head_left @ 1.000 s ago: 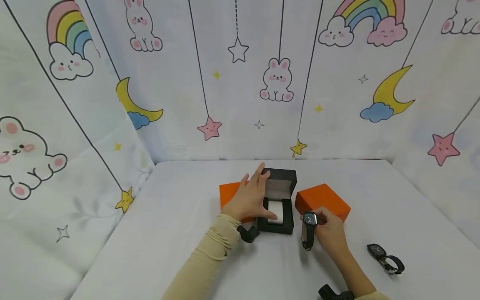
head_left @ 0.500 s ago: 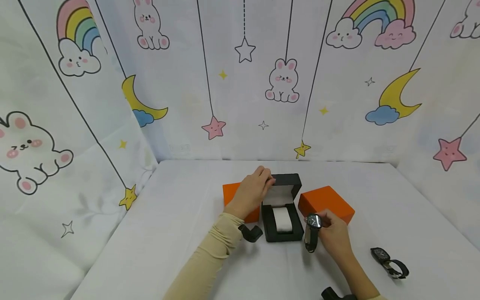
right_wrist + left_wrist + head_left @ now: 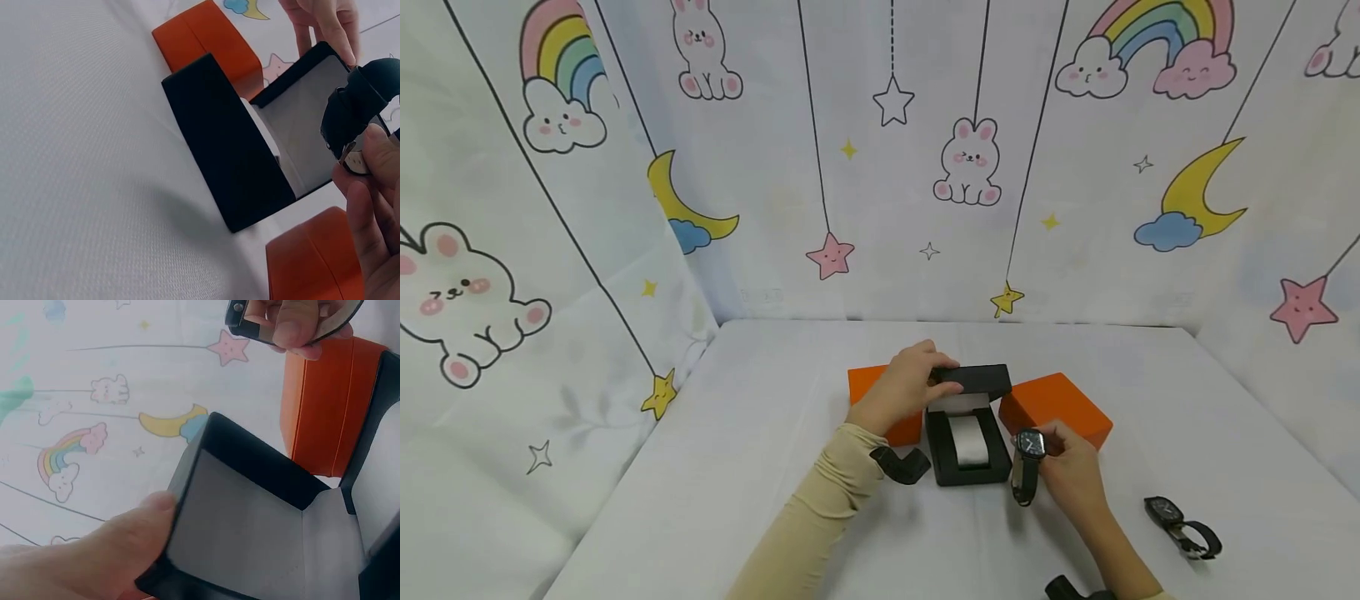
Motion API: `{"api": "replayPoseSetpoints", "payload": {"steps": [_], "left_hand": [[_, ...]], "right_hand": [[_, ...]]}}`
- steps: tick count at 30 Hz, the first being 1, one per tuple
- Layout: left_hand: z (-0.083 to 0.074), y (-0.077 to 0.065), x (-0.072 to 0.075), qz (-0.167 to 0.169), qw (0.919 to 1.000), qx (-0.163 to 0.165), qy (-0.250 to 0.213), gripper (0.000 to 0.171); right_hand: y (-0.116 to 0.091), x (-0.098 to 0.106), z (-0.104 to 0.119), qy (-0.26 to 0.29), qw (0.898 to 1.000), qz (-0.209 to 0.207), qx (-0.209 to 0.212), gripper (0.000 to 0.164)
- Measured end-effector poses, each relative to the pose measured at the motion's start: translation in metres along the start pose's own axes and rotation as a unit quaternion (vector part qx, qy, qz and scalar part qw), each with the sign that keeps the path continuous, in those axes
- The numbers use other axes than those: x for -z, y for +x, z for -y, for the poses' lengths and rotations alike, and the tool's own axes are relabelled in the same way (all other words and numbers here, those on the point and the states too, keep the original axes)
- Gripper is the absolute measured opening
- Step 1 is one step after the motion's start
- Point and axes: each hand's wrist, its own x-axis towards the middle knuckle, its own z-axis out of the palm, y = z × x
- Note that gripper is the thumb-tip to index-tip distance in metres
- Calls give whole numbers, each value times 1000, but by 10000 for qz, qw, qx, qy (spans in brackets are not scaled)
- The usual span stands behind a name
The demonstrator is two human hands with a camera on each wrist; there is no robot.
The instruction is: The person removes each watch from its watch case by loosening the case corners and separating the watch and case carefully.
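Note:
A black watch box (image 3: pixel 972 477) stands with its lid (image 3: pixel 981 380) raised and leaning partway forward; a white cushion (image 3: pixel 970 442) lies inside. My left hand (image 3: pixel 901 390) pinches the lid's left side between thumb and fingers. In the left wrist view the thumb (image 3: pixel 128 540) lies against the lid's edge, with the grey lining facing the camera. Just right of the box, my right hand (image 3: pixel 1072 468) holds a wristwatch (image 3: pixel 1026 475) with a dark strap and its dial up. The right wrist view shows the strap (image 3: pixel 357 105) looped above the fingertips.
One orange box (image 3: pixel 863 383) sits behind the left hand, partly hidden. Another orange box (image 3: pixel 1060 407) stands behind the right hand. A second wristwatch (image 3: pixel 1183 529) lies on the white table (image 3: pixel 760 417) at the right. A printed curtain (image 3: pixel 910 192) hangs behind.
My left hand has gone from spread fingers beside the box to gripping the lid. The lid has tipped forward and lower. My right hand keeps holding the wristwatch in about the same place.

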Motion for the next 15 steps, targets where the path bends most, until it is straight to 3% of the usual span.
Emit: {"api": "replayPoseSetpoints", "payload": {"steps": [6,15], "left_hand": [[-6,-4,4,332,9994,-40,-55,34],[-16,-7,6,783,9964,-124,291,30]], "right_hand": [[-1,1,3,-38,9999,-53,85,12],[0,0,2,-1,10000,-72,-34,13]]}}
